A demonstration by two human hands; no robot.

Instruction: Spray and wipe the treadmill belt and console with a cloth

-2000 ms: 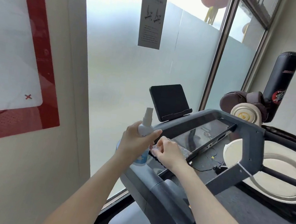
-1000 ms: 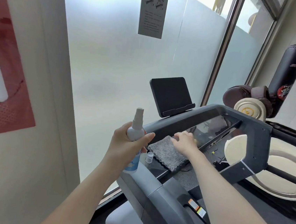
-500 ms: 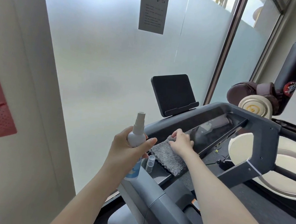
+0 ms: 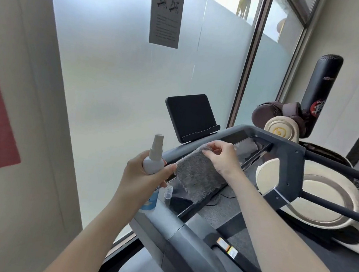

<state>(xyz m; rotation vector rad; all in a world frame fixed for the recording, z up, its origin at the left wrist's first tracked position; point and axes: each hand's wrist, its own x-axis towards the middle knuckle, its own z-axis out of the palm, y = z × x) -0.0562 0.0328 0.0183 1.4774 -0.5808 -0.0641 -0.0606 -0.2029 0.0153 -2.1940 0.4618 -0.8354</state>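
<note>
Gripping, left hand (image 4: 141, 177): fingers (image 4: 167, 167) are wrapped round the shoulder of the spray bottle (image 4: 154, 161). The nozzle stands upright above them and the blue-labelled body hangs below the palm.
Right hand (image 4: 223, 160): fingertips (image 4: 211, 150) are narrowed to a pinch on the upper edge of the cloth (image 4: 196, 178). The other fingers are loosely curled.
Cloth position: it hangs from the right fingers and slopes down toward the left fingers. Its left edge is just beside the left thumb and its lower edge trails over the console (image 4: 249, 148) rim.
Cloth handling (judged): grey, fluffy, light and limp. It will fold and sag if held at one edge only, so bunch it into the palm or flatten it under straight fingers before wiping.
Bottle handling (judged): small smooth plastic, light, likely slippery when wet. Keep the grip at the waist with a forefinger free for the pump.
Cap (image 4: 168, 192): clear, standing on the console ledge just below the left fingers. Easily knocked off.
Console: dark glossy panel beyond the right fingers. A black tablet holder (image 4: 190, 115) stands above it.
Belt: cannot pick it out with certainty under the frame.
Step (judged): readying the cloth for spraying. The wipe has not yet begun.
</note>
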